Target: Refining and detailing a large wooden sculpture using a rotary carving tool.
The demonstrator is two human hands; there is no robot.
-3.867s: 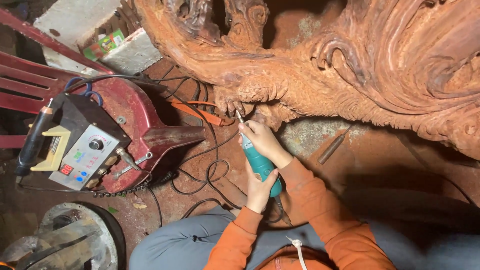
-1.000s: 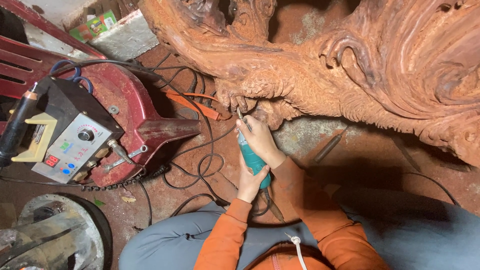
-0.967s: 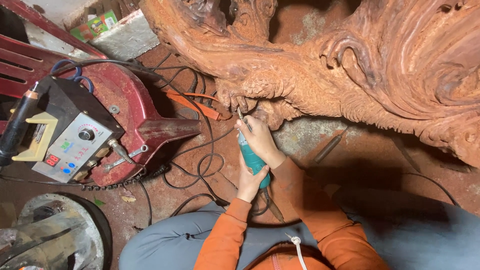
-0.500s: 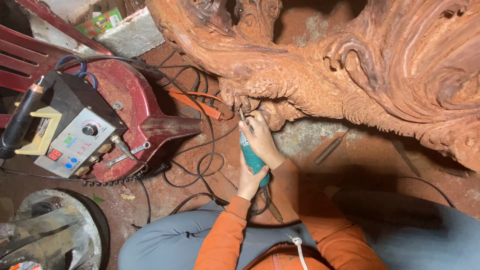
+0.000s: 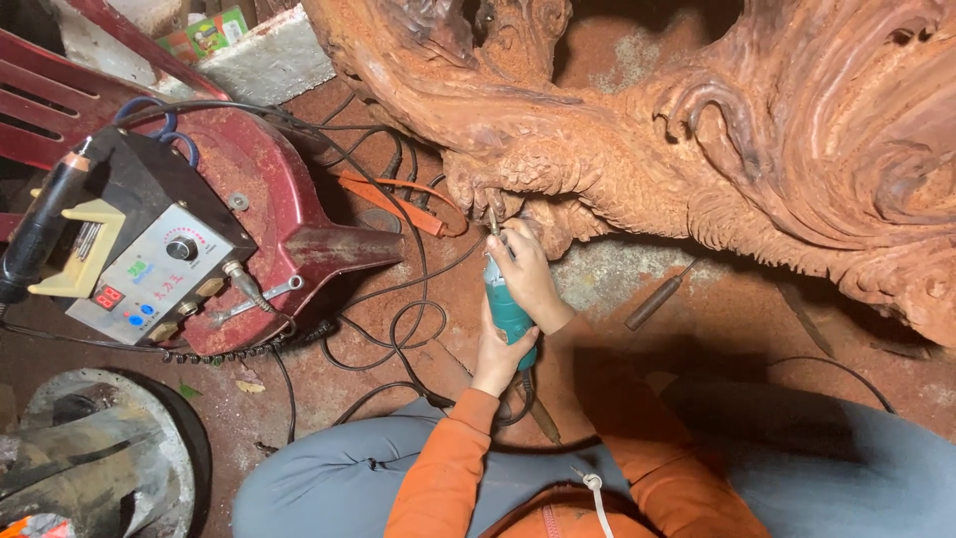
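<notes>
While both hands close around it, the slim teal handheld rotary carving tool (image 5: 508,307) points away from the person, its thin metal bit touching the underside of the large reddish-brown carved wooden root sculpture (image 5: 697,130) that fills the far right of the scene. The right hand (image 5: 528,277) wraps the front of the tool near the bit, fingers curled tight over the body. The left hand (image 5: 495,357) grips the rear end of the same tool, just nearer the person, with the orange sleeve (image 5: 443,468) running back toward the grey-blue trousers (image 5: 339,478). To the left, well apart from the hands, a black and grey control box with a round knob and a small red display (image 5: 149,249) sits on a dusty red metal plate (image 5: 289,219). Black cables (image 5: 398,299) loop over the red-dusted floor between box and hands. An orange flat strap (image 5: 393,202) lies near the sculpture's base, and a dark chisel-like rod (image 5: 654,301) rests on the floor just right of the hands.
</notes>
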